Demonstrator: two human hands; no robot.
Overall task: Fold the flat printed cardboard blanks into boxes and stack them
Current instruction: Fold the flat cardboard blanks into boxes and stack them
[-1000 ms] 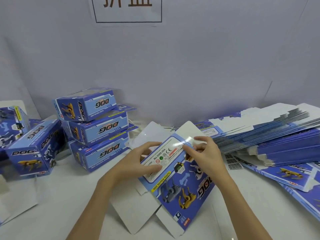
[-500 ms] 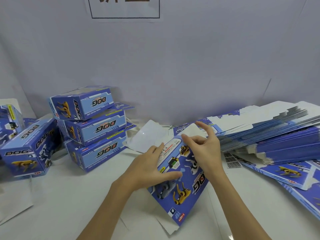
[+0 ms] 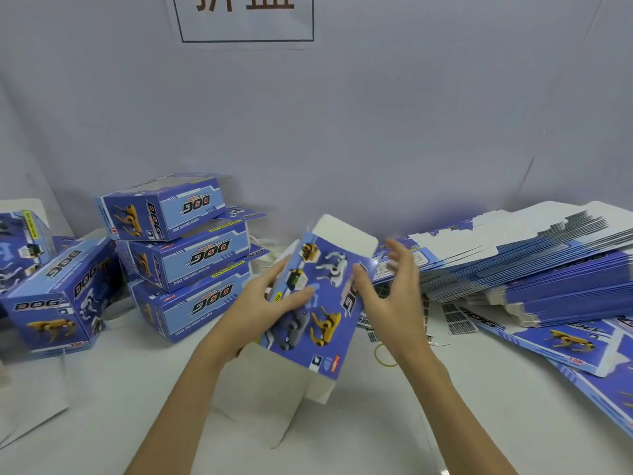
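Left hand point(image 3: 270, 303) grips the half-formed box point(image 3: 318, 303) at centre, thumb on its printed face, raised over the white table point(image 3: 102, 406). Far left: folded boxes point(image 3: 178, 255) stacked three high. Right hand point(image 3: 394, 289) blurred, fingers spread, at the box's right edge; contact unclear. Right: heap of flat blanks point(image 3: 548, 262). Far: grey backdrop point(image 3: 376, 114) with sign point(image 3: 246, 18).

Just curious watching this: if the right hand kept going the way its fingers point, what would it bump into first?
Probably the white top flap of the box being folded; the right hand points up-left toward it, though depth is unclear.
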